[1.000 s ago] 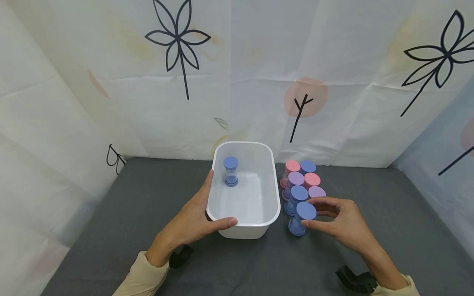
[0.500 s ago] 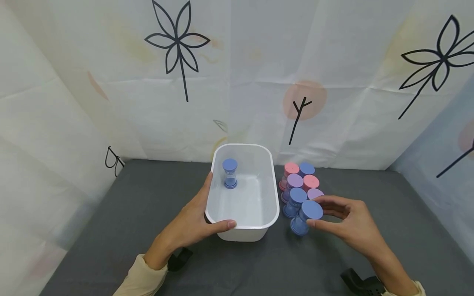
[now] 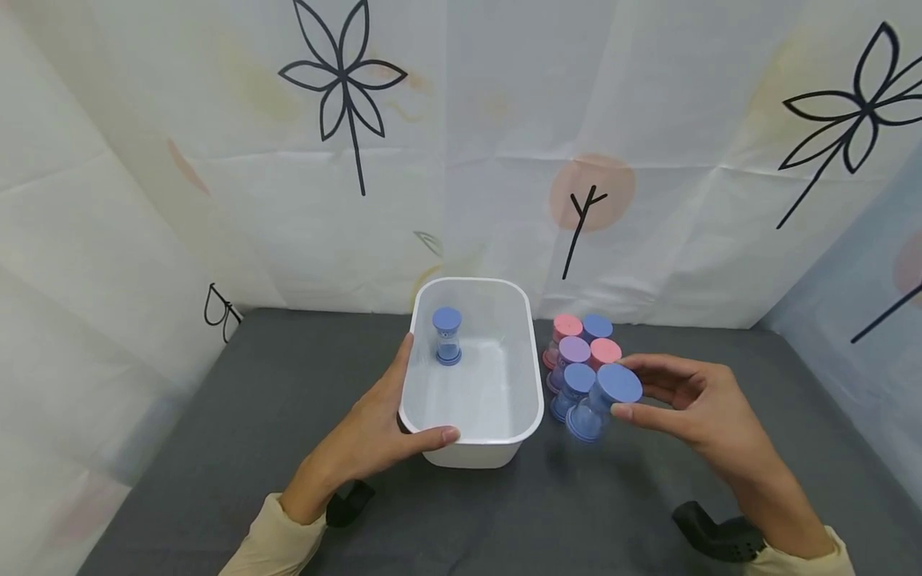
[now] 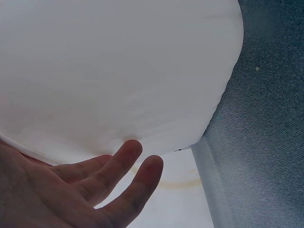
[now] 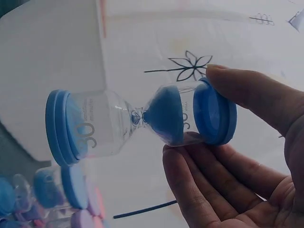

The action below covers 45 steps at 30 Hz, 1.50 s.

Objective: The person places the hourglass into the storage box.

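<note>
Blue hourglass (image 3: 603,402) pinched at cap (image 5: 225,116) by right hand (image 3: 699,416); tilt to be corrected, neighbouring hourglasses (image 3: 574,352) avoided. Tub (image 3: 471,456) steadied by left hand (image 3: 374,424), fingers (image 4: 129,149) extended.

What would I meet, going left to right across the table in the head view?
Going by their middles: left hand → white plastic tub with a boxed-in blue sand timer → cluster of pink, purple and blue sand timers → held blue sand timer → right hand holding it.

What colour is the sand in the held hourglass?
Blue; the sand shows best in the right wrist view.
</note>
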Each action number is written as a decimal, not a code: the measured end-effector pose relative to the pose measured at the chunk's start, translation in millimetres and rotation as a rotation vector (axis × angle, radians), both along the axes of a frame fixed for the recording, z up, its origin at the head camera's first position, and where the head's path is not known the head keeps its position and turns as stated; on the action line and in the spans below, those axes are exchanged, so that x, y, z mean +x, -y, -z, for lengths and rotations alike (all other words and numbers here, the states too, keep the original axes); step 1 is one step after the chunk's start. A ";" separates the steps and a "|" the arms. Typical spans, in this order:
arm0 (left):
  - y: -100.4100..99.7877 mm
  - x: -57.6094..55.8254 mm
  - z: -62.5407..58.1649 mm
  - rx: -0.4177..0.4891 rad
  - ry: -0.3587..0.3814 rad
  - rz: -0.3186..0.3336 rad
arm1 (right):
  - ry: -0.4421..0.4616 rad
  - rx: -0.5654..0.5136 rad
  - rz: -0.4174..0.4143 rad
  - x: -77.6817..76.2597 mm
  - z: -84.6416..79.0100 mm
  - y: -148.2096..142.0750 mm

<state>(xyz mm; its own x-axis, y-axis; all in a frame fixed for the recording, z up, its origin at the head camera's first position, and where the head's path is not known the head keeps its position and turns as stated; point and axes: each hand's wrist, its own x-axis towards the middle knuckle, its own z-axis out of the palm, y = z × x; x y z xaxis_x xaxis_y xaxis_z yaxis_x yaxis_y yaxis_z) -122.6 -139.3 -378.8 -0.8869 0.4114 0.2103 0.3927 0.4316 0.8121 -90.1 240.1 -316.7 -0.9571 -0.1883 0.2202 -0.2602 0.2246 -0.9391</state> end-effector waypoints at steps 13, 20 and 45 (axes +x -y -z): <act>1.0 0.1 -0.6 -0.009 0.005 -0.006 | -0.102 -0.229 -0.147 -17.9 -22.4 5.1; 0.7 0.1 -0.2 0.008 0.009 0.004 | -0.126 -0.305 -0.161 -32.1 -35.0 22.1; -0.1 0.1 -0.6 0.020 0.034 -0.007 | -0.047 -0.427 -0.168 -93.0 -60.1 99.5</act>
<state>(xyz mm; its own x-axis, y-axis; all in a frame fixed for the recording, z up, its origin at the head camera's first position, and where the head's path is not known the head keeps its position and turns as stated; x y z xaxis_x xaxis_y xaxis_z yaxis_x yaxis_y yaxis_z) -122.5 -139.3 -378.2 -0.8967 0.4010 0.1876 0.3614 0.4181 0.8334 -183.1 140.6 -256.7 -0.9080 -0.2233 0.3545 -0.3047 -0.2290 -0.9245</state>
